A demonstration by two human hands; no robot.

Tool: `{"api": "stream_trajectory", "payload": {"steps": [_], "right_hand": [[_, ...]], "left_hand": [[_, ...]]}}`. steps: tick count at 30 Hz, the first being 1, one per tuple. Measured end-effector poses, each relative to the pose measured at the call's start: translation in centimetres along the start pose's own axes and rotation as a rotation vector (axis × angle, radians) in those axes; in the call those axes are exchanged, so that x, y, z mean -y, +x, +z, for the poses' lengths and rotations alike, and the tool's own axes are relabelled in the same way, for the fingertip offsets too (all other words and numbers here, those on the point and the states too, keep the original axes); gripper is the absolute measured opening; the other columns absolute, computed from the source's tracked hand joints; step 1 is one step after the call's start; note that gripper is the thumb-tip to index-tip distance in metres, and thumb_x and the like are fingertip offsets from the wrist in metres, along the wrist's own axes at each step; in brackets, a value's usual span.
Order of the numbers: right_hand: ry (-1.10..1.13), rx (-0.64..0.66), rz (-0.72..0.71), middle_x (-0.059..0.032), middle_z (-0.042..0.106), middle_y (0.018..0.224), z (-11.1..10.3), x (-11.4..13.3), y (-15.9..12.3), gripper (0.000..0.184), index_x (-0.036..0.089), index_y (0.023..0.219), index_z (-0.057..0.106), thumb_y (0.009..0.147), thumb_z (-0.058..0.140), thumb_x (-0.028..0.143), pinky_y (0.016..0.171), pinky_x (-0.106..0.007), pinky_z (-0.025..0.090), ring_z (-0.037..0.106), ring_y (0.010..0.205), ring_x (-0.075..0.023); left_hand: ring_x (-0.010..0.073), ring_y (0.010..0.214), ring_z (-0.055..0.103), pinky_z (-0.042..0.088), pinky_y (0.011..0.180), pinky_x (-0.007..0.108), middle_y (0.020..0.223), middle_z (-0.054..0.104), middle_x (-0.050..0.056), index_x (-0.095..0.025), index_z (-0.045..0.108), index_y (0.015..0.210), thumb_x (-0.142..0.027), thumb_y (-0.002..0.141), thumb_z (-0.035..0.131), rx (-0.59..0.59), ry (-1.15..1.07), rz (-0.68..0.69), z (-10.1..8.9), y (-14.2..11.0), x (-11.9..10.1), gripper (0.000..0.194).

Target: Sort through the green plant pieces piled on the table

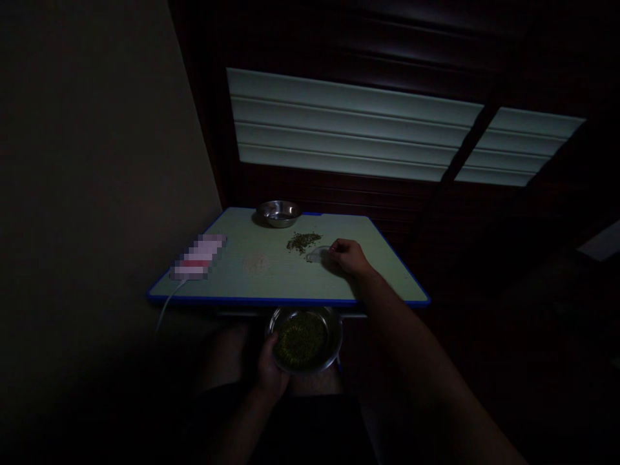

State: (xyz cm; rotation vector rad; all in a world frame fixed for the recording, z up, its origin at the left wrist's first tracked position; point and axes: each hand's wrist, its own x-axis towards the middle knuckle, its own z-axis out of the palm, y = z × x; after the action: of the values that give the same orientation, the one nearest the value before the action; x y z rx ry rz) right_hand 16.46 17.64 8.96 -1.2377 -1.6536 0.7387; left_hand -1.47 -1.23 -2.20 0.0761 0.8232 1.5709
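Note:
My left hand (pixel 272 371) grips the rim of a metal bowl (pixel 334 345), held over my lap just below the table's front edge. Small green grains, perhaps mung beans (pixel 301 339), lie inside it. On the table, my right hand (pixel 349 257) pinches a thin, pale, see-through piece (pixel 317 254) whose exact kind I cannot make out. Its far edge rests at the near side of a scattered pile of dark grains (pixel 303 242). To the left of that pile is a faint patch of pale grains (pixel 256 263).
A second metal bowl (pixel 278 214) stands at the back of the light table (pixel 232 287), which has a blue edge. At the left lies a blurred-out pink and white object (pixel 198 257), its white cable (pixel 167 307) hanging over the front edge. Dark wood with pale slats rises behind.

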Motion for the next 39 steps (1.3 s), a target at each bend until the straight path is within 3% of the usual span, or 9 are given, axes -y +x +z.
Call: {"api": "stream_trajectory", "payload": {"steps": [6,22,39], "right_hand": [[0.028,0.026,0.006,0.0022,0.055,0.056,0.06,0.27,-0.25,0.015,0.018,0.059,0.057,0.057,0.062,0.032,0.053,-0.024,0.036,0.045,0.053,-0.0104],[0.015,-0.003,-0.020,0.0010,0.056,0.057,0.19,0.14,-0.24,0.014,0.018,0.060,0.057,0.059,0.059,0.032,0.054,-0.025,0.035,0.045,0.054,-0.0110],[-0.046,0.019,-0.057,0.0009,0.057,0.060,0.31,-0.50,0.02,0.018,0.016,0.064,0.059,0.061,0.059,0.034,0.056,-0.024,0.036,0.047,0.057,-0.0107]], "left_hand": [[0.0305,0.102,0.064,0.048,0.092,0.045,0.091,0.074,0.008,-0.019,0.071,0.093,-0.035,0.069,0.062,-0.010,0.011,-0.003,0.17,-0.05,0.00,0.030],[0.0253,0.087,0.068,0.051,0.089,0.041,0.086,0.075,0.006,-0.019,0.072,0.087,-0.032,0.068,0.063,-0.053,-0.015,0.006,0.40,-0.14,-0.10,0.024],[0.0261,0.088,0.068,0.052,0.085,0.040,0.087,0.075,0.007,-0.018,0.072,0.088,-0.032,0.068,0.064,-0.011,-0.010,-0.001,0.25,-0.01,-0.08,0.026]]}}
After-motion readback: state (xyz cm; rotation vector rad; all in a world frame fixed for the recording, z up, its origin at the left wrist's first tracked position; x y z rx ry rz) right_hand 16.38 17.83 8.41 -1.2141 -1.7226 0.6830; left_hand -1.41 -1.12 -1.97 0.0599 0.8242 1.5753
